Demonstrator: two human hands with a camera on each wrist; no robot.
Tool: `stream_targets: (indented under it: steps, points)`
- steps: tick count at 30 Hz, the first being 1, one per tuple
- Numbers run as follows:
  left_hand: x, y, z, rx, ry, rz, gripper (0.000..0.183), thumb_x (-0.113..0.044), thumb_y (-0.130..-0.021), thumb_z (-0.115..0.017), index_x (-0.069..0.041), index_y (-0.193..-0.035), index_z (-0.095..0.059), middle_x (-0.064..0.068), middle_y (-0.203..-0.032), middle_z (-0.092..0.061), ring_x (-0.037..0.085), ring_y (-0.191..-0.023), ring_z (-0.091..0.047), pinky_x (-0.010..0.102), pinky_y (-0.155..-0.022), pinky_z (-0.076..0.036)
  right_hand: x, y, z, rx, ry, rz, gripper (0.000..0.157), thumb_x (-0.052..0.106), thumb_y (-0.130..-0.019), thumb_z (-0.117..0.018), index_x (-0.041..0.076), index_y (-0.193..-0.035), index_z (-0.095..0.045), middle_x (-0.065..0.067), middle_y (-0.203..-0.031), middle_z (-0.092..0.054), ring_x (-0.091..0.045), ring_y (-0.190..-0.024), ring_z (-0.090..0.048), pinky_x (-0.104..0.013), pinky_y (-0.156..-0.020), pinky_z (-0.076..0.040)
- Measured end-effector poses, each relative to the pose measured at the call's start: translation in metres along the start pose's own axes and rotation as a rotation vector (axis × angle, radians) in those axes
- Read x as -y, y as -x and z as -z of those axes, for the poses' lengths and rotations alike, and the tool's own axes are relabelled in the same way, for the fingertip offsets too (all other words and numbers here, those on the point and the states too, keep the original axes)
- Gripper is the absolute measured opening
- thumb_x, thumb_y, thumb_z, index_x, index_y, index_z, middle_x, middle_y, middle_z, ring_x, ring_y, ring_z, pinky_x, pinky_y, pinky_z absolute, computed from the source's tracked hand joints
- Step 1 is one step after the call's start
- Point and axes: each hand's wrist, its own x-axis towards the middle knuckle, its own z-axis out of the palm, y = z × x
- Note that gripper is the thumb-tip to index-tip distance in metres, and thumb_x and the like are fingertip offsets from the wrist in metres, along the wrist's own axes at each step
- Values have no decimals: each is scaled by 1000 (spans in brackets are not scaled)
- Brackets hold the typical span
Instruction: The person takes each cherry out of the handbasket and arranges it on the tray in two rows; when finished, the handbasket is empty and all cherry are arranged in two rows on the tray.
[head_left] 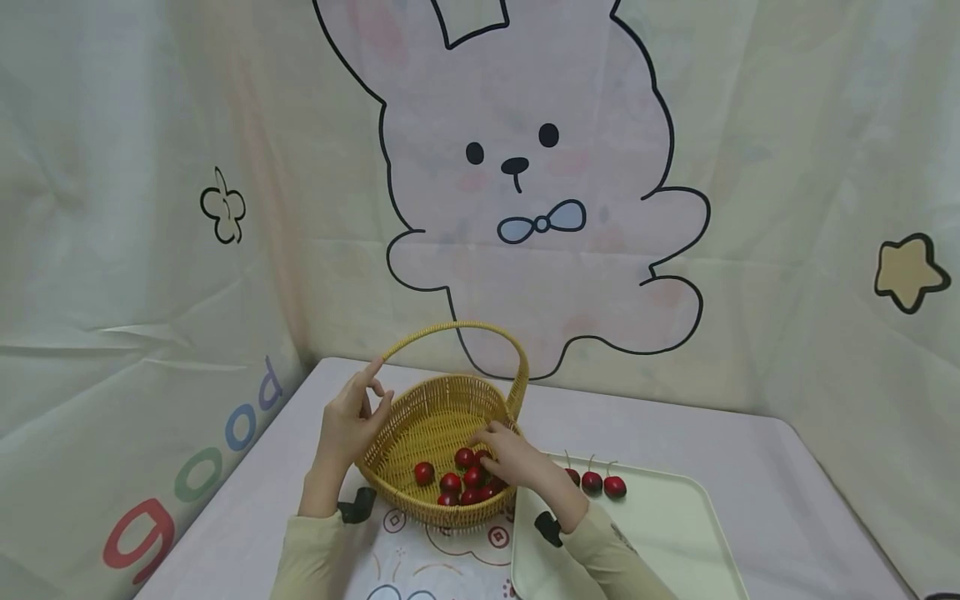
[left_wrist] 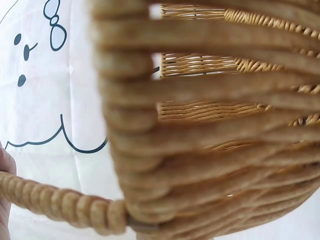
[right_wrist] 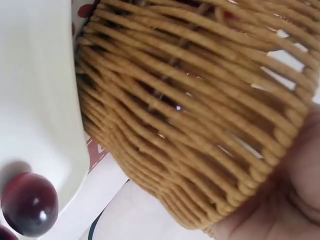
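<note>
A yellow-brown wicker basket [head_left: 420, 425] with an arched handle [head_left: 517, 379] stands tilted toward me in the head view. My left hand [head_left: 352, 421] grips the handle near its left base; in the left wrist view the wicker side [left_wrist: 215, 135] fills most of the frame. Over the basket's right rim reaches my right hand [head_left: 513, 458], its fingers among several dark red cherries [head_left: 451, 482] inside. One cherry [head_left: 482, 457] lies between its thumb and forefinger, but I cannot tell whether they pinch it. In the right wrist view the basket wall hides these fingertips.
To the right of the basket lies a pale cream tray [head_left: 667, 533], under my right forearm. Three stemmed cherries [head_left: 592, 483] sit in a row near its far left corner. The tablecloth [head_left: 630, 425] meets a curtain [head_left: 720, 367] with a printed bear behind.
</note>
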Motion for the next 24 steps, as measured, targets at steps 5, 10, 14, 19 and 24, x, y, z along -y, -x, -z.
stream_targets:
  steps: [5, 10, 14, 19, 24]
  points:
    - [1, 0, -1, -1, 2, 0, 59, -10, -81, -64, -11, -136, -44, -4, -84, -54, -5, -52, -30, 12, -45, -30, -4, -5, -2, -4, 39, -22, 29, -5, -84, -58, 5, -111, -63, -14, -107, -54, -20, -89, -54, -35, -77, -51]
    - [1, 0, -1, 4, -2, 1, 60, -9, -80, -65, -12, -136, -43, -4, -84, -54, -5, -53, -29, 12, -45, -30, -6, -7, -1, 15, 10, -40, 34, -6, -80, -60, 5, -112, -62, -14, -109, -53, -20, -88, -53, -35, -75, -51]
    - [0, 0, 0, 7, -4, 2, 59, -11, -81, -64, -12, -137, -43, -3, -84, -54, -5, -53, -29, 12, -45, -30, -6, -7, -1, 29, -19, -52, 38, -6, -78, -64, 6, -114, -61, -16, -113, -52, -23, -91, -53, -36, -76, -51]
    - [0, 0, 0, 7, -5, 2, 59, -11, -82, -64, -12, -137, -43, -3, -84, -55, -5, -53, -29, 12, -45, -30, -4, -7, -1, 30, -32, -79, 44, -9, -74, -66, 7, -115, -61, -16, -115, -50, -24, -95, -53, -37, -75, -52]
    - [0, 0, 0, 8, -6, 5, 61, -8, -80, -66, -12, -137, -43, -3, -84, -55, -5, -53, -29, 13, -45, -30, -3, -8, -3, 28, -29, -111, 51, -13, -70, -67, 10, -115, -61, -14, -114, -49, -23, -93, -52, -37, -74, -53]
